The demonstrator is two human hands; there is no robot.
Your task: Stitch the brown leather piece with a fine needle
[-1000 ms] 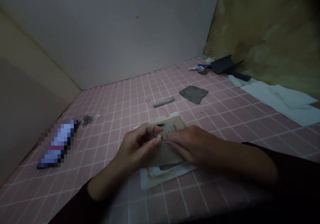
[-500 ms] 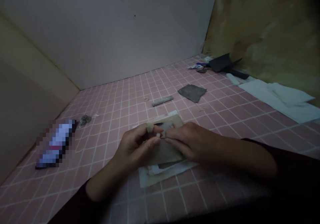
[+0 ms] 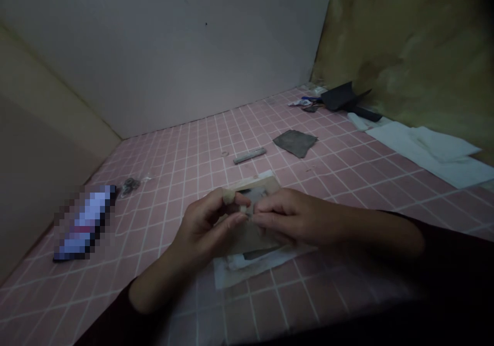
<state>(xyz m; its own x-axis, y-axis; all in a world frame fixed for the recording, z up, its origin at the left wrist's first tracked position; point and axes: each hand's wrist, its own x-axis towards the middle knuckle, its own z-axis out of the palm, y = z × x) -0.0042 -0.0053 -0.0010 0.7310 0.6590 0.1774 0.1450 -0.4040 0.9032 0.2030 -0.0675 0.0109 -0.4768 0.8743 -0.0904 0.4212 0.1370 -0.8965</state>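
Note:
My left hand [image 3: 206, 225] is closed in a pinch, thumb against index finger, on a small pale piece [image 3: 243, 209]. A tan wrap [image 3: 229, 196] covers part of its index finger. Close on its right, my right hand [image 3: 291, 214] has its fingertips pressed together at the piece; what they grip, if anything, is too small to make out. Both hands are over a flat beige board [image 3: 239, 243], which lies on white paper sheets [image 3: 227, 279] partly hidden by the hands.
Beyond the hands lie a grey bar [image 3: 249, 155], a thin ring [image 3: 225, 153] and a dark grey square sheet [image 3: 295, 143]. A blurred-out device [image 3: 87, 222] and a bag of small dark parts [image 3: 130, 186] are at left. White paper [image 3: 432, 150] and a black dustpan-like scoop [image 3: 339, 98] lie right.
My right hand's fingers have shifted slightly and its lower fingers show more beneath. My left hand keeps its pinch on the pale piece. The view has moved slightly.

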